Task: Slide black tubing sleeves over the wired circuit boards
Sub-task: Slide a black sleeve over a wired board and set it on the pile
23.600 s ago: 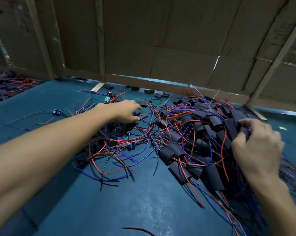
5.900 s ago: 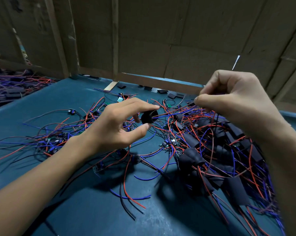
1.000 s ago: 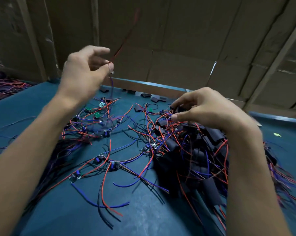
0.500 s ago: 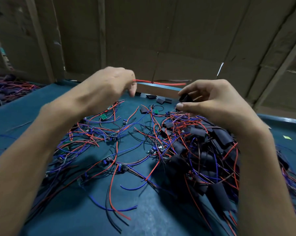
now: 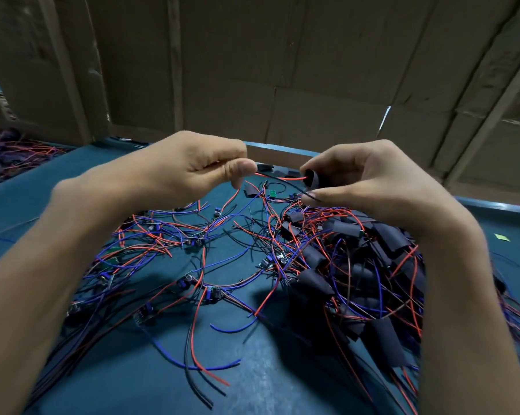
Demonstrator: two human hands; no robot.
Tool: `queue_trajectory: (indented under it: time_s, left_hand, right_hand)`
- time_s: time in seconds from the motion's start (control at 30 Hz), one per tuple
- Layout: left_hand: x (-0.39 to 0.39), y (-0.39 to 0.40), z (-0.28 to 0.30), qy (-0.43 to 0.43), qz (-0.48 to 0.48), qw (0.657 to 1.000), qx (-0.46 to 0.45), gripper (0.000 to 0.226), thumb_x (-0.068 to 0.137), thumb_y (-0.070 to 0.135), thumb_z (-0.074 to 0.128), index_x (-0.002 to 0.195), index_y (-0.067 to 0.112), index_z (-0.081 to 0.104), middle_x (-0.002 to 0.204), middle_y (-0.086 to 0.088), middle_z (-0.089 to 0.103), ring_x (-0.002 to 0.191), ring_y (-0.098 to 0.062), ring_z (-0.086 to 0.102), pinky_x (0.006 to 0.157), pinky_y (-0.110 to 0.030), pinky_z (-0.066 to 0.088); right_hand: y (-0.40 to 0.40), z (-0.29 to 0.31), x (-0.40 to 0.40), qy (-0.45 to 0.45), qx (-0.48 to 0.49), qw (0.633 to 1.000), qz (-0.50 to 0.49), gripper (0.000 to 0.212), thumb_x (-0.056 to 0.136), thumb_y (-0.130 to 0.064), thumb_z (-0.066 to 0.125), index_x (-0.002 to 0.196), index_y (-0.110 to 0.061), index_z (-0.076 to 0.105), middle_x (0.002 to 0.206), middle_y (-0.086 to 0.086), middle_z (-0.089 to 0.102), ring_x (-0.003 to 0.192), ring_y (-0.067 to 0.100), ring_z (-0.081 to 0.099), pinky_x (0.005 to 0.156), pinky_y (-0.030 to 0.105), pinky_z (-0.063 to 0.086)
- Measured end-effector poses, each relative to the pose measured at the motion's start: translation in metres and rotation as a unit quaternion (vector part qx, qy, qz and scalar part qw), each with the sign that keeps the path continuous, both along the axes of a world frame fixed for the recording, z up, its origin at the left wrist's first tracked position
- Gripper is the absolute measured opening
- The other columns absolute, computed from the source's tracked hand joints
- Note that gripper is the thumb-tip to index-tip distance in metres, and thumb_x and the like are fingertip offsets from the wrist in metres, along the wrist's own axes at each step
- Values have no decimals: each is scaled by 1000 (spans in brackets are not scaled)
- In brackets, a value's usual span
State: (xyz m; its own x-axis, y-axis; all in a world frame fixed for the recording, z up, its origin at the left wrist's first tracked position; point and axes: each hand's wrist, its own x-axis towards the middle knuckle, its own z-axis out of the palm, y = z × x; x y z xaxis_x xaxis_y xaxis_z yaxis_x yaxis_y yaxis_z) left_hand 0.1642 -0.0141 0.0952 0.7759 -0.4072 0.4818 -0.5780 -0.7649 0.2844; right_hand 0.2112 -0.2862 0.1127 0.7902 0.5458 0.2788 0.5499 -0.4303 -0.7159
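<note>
Above the worktop, my left hand pinches red and black wires; my right hand grips a black sleeve.

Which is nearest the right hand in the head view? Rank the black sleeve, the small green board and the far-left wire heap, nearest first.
1. black sleeve: pinched at the fingertips of the right hand itself.
2. small green board: on the table, just left of those fingertips.
3. far-left wire heap: at the far left edge, beyond the left hand.
</note>
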Motion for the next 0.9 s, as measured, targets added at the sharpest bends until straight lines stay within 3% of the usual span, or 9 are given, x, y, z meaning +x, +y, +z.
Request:
queue_trajectory:
  time_s: [0.1, 0.2, 0.33, 0.47, 0.53, 0.6, 0.7, 0.77, 0.9]
  left_hand:
    - [-2, 3, 1, 32, 9, 999, -12, 32, 99, 53, 43, 93, 35, 68, 61, -11, 48, 53, -21, 44, 54, -30, 37]
    - [-2, 6, -1, 65, 38, 997, -8, 33, 94, 55, 45, 94, 34, 69, 63, 2, 62, 60, -11, 60, 56, -23, 43]
    - [0, 1, -5, 126, 38, 991, -12, 24, 95, 40, 45, 97, 43, 69, 72, 9, 70, 63, -14, 60, 59, -32, 47]
    - [5, -12, -11, 148, 20, 987, -55, 37, 85, 26, 37, 94, 44, 69, 60, 4, 62, 56, -8, 54, 58, -27, 43]
    - [7, -17, -15, 138, 22, 988, -69, 36, 86, 26, 36, 89, 42, 68, 55, 11, 53, 51, -2, 47, 51, -14, 34]
    - [9, -19, -17, 102, 44, 993, -48, 33, 93, 27, 37, 93, 38, 68, 56, 22, 52, 55, 5, 48, 54, -10, 33]
    - [9, -17, -18, 91, 77, 991, -53, 29, 107, 36, 38, 105, 35, 66, 68, 31, 57, 68, 13, 51, 60, -8, 33]
    - [9, -16, -18, 89, 86, 991, -41, 43, 102, 55, 31, 105, 33, 67, 71, 21, 60, 73, 9, 54, 64, -11, 35]
    - [8, -19, -17, 108, 12, 993, -37, 41, 95, 62, 46, 100, 30, 71, 59, 9, 47, 54, -6, 43, 50, -19, 30]
  right_hand:
    - [1, 0, -1, 29, -10, 999, 31, 30, 73, -7, 87, 100, -14, 77, 89, 7, 78, 81, 12, 71, 84, 34, 59]
    - [3, 0, -2, 52, -19, 997, 57, 30, 73, -3, 86, 100, -11, 76, 86, 7, 78, 76, 12, 72, 73, 24, 59]
    - [11, -1, -5, 65, -44, 994, 75, 30, 74, -15, 88, 102, -15, 78, 77, -4, 76, 69, 2, 68, 66, 14, 52]
    - [21, 0, -13, 51, -78, 993, 78, 37, 72, -33, 88, 106, -21, 79, 87, 4, 78, 78, 3, 69, 84, 37, 60]
    - [22, 2, -16, 69, -64, 990, 100, 35, 73, -30, 87, 106, -19, 79, 89, 12, 77, 78, 9, 69, 85, 40, 59]
    - [19, 3, -16, 92, -30, 989, 112, 33, 75, -20, 86, 106, -13, 78, 89, 16, 77, 76, 16, 71, 82, 38, 61]
    - [15, 4, -14, 85, 14, 993, 81, 33, 73, -20, 85, 102, -6, 78, 89, 24, 75, 77, 32, 74, 85, 51, 60]
    - [16, 3, -11, 57, 19, 997, 56, 26, 77, -17, 85, 99, -5, 78, 83, 22, 74, 79, 36, 75, 82, 49, 61]
    - [24, -3, -4, 20, 22, 999, 19, 10, 82, -15, 83, 92, -12, 81, 75, 14, 75, 68, 16, 72, 78, 39, 63]
